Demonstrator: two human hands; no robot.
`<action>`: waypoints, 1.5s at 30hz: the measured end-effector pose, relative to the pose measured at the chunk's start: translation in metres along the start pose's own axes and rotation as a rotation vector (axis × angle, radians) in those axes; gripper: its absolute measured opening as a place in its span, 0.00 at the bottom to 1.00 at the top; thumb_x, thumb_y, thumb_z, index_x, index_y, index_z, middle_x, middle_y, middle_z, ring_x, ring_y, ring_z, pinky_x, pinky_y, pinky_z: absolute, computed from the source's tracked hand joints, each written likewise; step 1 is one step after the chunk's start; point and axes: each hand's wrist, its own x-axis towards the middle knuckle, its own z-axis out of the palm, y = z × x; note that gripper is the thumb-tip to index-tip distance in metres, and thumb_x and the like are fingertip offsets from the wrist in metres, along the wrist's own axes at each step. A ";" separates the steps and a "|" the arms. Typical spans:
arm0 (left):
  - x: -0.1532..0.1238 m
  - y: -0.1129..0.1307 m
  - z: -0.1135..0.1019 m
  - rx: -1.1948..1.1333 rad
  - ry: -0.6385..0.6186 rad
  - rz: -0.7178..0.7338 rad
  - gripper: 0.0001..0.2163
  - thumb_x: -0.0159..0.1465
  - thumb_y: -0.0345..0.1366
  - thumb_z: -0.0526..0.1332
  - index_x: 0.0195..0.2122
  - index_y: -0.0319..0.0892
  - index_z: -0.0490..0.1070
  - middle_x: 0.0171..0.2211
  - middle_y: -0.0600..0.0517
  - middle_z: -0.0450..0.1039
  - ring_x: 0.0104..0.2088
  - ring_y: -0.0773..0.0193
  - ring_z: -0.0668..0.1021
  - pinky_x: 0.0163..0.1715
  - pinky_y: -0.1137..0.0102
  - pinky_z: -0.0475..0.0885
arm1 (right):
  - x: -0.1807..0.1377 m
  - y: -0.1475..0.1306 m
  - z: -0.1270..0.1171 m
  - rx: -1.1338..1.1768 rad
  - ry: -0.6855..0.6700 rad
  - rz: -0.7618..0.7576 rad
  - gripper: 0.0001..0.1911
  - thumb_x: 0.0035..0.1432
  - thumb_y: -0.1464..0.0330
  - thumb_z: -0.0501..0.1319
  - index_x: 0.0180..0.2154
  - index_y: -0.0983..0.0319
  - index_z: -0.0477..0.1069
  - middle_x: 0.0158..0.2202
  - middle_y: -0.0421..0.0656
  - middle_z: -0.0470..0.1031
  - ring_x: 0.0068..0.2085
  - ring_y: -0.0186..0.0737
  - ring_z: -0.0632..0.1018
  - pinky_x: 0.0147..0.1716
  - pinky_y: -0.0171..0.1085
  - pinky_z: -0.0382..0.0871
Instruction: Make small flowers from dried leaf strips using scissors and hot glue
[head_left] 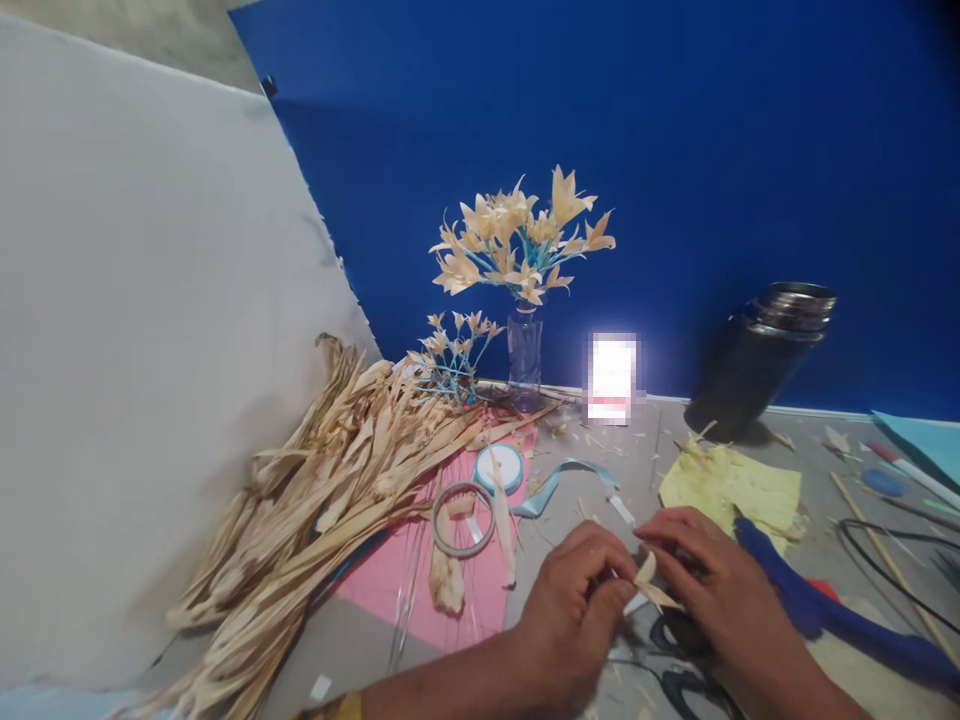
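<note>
My left hand pinches a small pale flower of dried husk between thumb and fingertips. From the other side, the fingers of my right hand close on the same flower, its pointed petals showing between the hands. The right thumb is mostly hidden. Below the right hand lies a pair of scissors with black handles, partly covered by it. To the right is a blue tool, shaped like a glue gun. A bundle of dried husks leans at the left.
A glass vase holds husk flowers on blue stems, with a smaller bunch beside it. A tape roll lies on pink paper. A tilted dark flask, yellow paper, blue ribbon and scraps surround the hands.
</note>
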 end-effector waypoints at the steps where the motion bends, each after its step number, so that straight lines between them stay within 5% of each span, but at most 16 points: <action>1: -0.001 -0.001 0.000 0.016 -0.017 0.007 0.05 0.66 0.28 0.58 0.33 0.42 0.71 0.35 0.49 0.73 0.39 0.61 0.75 0.43 0.67 0.69 | 0.001 -0.002 -0.002 0.017 0.005 0.032 0.11 0.59 0.58 0.62 0.32 0.55 0.80 0.35 0.44 0.82 0.37 0.47 0.82 0.37 0.39 0.75; 7: -0.003 -0.003 0.001 0.029 0.004 -0.034 0.04 0.63 0.28 0.61 0.31 0.41 0.74 0.30 0.51 0.73 0.34 0.65 0.74 0.38 0.71 0.67 | 0.000 -0.003 -0.013 0.050 0.135 0.232 0.14 0.59 0.53 0.63 0.34 0.56 0.80 0.32 0.40 0.81 0.32 0.43 0.79 0.31 0.35 0.72; 13: 0.008 0.001 -0.002 -0.235 0.181 -0.425 0.05 0.61 0.37 0.63 0.32 0.42 0.70 0.17 0.60 0.63 0.17 0.71 0.64 0.19 0.76 0.57 | -0.001 -0.002 -0.020 0.101 0.227 0.270 0.19 0.66 0.52 0.58 0.31 0.57 0.77 0.20 0.36 0.67 0.23 0.38 0.69 0.25 0.35 0.64; 16: 0.015 0.002 -0.005 -0.296 0.230 -0.498 0.08 0.58 0.39 0.65 0.32 0.42 0.69 0.13 0.62 0.61 0.14 0.73 0.60 0.16 0.77 0.53 | 0.000 -0.006 -0.018 0.156 0.230 0.246 0.16 0.62 0.53 0.63 0.32 0.58 0.77 0.27 0.39 0.75 0.30 0.40 0.75 0.31 0.36 0.68; 24: 0.014 0.000 -0.005 -0.235 0.170 -0.408 0.08 0.59 0.39 0.66 0.31 0.40 0.72 0.16 0.60 0.64 0.16 0.73 0.65 0.18 0.77 0.58 | -0.011 -0.027 -0.011 0.548 -0.184 0.343 0.17 0.61 0.53 0.67 0.39 0.61 0.78 0.31 0.41 0.77 0.30 0.38 0.74 0.27 0.34 0.66; 34: 0.011 -0.007 -0.006 -0.120 0.108 -0.353 0.07 0.60 0.35 0.67 0.39 0.42 0.75 0.31 0.55 0.74 0.20 0.73 0.68 0.21 0.75 0.63 | -0.011 -0.032 -0.010 0.459 -0.145 0.302 0.13 0.62 0.58 0.65 0.32 0.61 0.76 0.28 0.38 0.72 0.29 0.36 0.70 0.27 0.33 0.61; 40: 0.014 -0.009 -0.012 0.205 0.109 0.030 0.04 0.62 0.29 0.65 0.36 0.43 0.79 0.33 0.51 0.77 0.33 0.65 0.77 0.33 0.72 0.70 | -0.007 -0.038 -0.011 0.336 -0.141 0.231 0.12 0.61 0.60 0.63 0.29 0.60 0.75 0.26 0.39 0.73 0.29 0.37 0.71 0.27 0.33 0.63; 45: 0.014 -0.013 -0.015 0.293 0.100 0.150 0.06 0.66 0.29 0.62 0.34 0.43 0.79 0.30 0.51 0.78 0.32 0.64 0.78 0.33 0.71 0.71 | -0.008 -0.043 -0.007 0.362 -0.166 0.229 0.13 0.61 0.60 0.63 0.28 0.61 0.75 0.25 0.40 0.74 0.28 0.37 0.72 0.25 0.33 0.63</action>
